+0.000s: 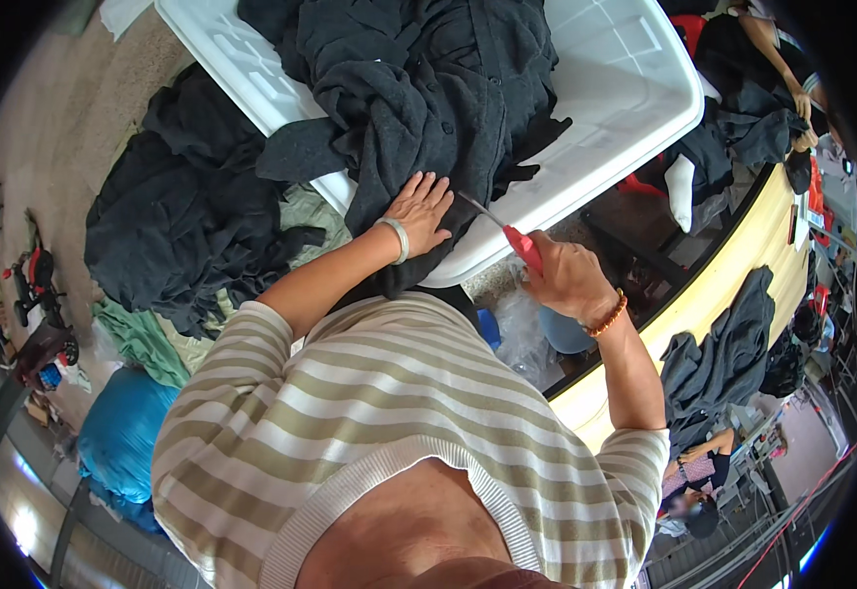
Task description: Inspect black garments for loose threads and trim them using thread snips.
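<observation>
My left hand [420, 211] lies flat, fingers apart, on a dark grey garment [428, 88] that spills over the rim of a big white plastic tub [624, 88]. A light bangle is on that wrist. My right hand [566, 275] is closed around the red handle of a small cutting tool [519, 241], whose thin metal blade points left toward the cloth beside my left fingers. A beaded bracelet sits on the right wrist. My striped sleeves fill the lower middle.
More dark garments [183, 216] are piled left of the tub over green cloth [144, 339]. A blue bag [119, 432] lies lower left. A curved pale table edge [742, 255] with dark clothes runs on the right, where another person's arm [777, 54] works.
</observation>
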Demonstrator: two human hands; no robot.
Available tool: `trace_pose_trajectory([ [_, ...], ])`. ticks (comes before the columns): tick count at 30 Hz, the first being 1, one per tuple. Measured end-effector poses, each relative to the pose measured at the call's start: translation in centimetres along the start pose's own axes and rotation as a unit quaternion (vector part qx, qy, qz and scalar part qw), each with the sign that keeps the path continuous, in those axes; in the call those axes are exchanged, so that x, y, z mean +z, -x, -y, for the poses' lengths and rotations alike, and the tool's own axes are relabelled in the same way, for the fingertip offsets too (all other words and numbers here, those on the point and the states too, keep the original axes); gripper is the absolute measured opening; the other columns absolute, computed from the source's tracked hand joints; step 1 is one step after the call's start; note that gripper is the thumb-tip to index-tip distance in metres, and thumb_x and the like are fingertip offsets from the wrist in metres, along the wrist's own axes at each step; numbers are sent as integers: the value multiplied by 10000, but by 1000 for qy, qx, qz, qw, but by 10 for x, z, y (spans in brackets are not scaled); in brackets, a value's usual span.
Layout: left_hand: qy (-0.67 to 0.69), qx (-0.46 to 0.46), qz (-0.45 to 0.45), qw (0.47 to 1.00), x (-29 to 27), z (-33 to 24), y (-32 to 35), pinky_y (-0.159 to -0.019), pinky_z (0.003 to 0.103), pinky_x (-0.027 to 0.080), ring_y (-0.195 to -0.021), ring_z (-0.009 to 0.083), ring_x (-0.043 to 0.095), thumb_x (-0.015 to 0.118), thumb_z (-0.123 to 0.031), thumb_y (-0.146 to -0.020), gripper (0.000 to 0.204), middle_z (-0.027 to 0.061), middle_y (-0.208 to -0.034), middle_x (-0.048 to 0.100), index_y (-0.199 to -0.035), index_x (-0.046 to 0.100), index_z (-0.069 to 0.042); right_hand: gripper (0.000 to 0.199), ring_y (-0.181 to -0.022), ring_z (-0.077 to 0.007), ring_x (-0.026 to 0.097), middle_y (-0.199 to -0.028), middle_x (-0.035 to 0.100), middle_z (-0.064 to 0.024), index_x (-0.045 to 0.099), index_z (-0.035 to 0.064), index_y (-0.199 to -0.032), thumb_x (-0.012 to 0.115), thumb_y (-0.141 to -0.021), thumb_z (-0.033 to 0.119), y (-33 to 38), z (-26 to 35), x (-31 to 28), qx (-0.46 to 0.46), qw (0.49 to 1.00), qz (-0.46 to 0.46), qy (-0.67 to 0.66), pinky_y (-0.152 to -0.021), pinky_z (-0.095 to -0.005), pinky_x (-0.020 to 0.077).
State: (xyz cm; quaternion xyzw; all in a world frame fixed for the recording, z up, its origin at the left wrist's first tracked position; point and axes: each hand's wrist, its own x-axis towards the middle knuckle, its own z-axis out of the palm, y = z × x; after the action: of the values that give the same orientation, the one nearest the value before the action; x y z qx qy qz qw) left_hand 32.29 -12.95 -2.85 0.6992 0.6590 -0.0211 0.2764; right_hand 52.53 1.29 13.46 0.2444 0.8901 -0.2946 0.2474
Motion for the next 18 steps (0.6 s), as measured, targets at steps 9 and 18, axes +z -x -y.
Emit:
trace_pose_trajectory([
  [9, 69, -48, -110, 990, -9, -14, 68, -1125, 575, 40, -1410, 416, 150, 663, -506, -752, 786, 255, -1470, 293, -1372, 441, -77, 306, -711, -431, 625, -738, 624, -249, 533, 20, -1073, 621, -856, 217, 26, 1, 27, 15, 994, -57, -93, -645, -469, 512],
  [18, 342, -154, -240, 895, 8, 39, 111, -749, 331, 535, -923, 247, 636, 560, 75, -773, 411, 112, -1108, 623, -1174, 586, -10, 207, -650, -380, 637, -697, 633, -193, 574, 17, -902, 608, -845, 213, 1, 15, 98, 87, 949, -265, -145, -596, -468, 502],
])
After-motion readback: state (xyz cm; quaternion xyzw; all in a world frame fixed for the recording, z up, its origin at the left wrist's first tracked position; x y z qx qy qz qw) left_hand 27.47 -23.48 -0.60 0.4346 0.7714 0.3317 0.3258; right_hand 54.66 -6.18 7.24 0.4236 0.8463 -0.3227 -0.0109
